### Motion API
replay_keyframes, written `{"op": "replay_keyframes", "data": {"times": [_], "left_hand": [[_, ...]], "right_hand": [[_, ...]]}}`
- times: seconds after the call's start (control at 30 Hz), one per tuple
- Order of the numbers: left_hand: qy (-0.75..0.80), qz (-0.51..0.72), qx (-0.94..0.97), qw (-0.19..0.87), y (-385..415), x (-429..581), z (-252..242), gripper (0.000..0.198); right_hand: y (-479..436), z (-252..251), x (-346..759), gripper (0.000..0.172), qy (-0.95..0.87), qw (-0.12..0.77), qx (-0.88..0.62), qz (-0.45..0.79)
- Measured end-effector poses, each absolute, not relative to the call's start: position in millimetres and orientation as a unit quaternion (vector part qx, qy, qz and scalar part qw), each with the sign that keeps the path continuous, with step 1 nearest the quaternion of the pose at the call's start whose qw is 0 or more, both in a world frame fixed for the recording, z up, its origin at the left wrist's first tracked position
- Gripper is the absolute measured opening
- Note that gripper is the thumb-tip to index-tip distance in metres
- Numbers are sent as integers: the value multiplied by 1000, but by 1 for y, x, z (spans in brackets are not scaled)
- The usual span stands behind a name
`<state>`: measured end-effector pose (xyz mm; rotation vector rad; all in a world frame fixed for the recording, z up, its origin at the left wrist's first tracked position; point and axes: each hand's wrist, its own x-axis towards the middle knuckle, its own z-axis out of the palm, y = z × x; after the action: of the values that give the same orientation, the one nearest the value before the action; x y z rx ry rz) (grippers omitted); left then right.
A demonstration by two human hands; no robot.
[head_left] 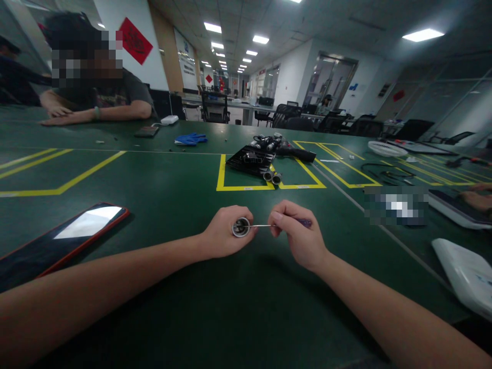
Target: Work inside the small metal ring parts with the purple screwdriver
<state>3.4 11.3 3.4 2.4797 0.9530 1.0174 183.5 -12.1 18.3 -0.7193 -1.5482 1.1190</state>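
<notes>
My left hand (226, 231) is wrapped round a short cylindrical part (236, 233) with a metallic rim, its open end turned toward me. Inside that end some small metal pieces show, too small to make out. In my right hand (302, 237) is a thin screwdriver (261, 225) with a dark purple handle, gripped between thumb and fingers. Its shaft points left and the tip reaches the mouth of the cylindrical part; whether it touches anything inside I cannot tell. Both hands are just above the green table (230, 318).
Ahead lies a black ribbed pile (249, 161) with two similar round parts (272, 178) in a yellow-taped square. A phone (73, 236) lies left, a blue glove (191, 139) farther back. Right are black cable (388, 174) and a white case (465, 277). A person (100, 97) sits opposite.
</notes>
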Motion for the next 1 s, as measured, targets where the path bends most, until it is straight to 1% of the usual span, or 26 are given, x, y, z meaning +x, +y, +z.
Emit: {"op": "replay_keyframes", "data": {"times": [0.3,0.47,0.63,0.83,1.0], "left_hand": [[331,351,864,144,12,3,5,15],[336,349,864,138,12,3,4,14],[327,349,867,138,13,3,4,15],[336,345,866,134,13,3,3,14],[335,346,865,137,12,3,3,14]], "right_hand": [[-9,15,182,17,-608,538,-290,507],[-10,16,183,17,-619,534,-296,494],[-11,18,184,17,-617,551,-284,485],[-13,20,183,18,-637,533,-294,472],[-14,21,184,18,-641,539,-286,467]]}}
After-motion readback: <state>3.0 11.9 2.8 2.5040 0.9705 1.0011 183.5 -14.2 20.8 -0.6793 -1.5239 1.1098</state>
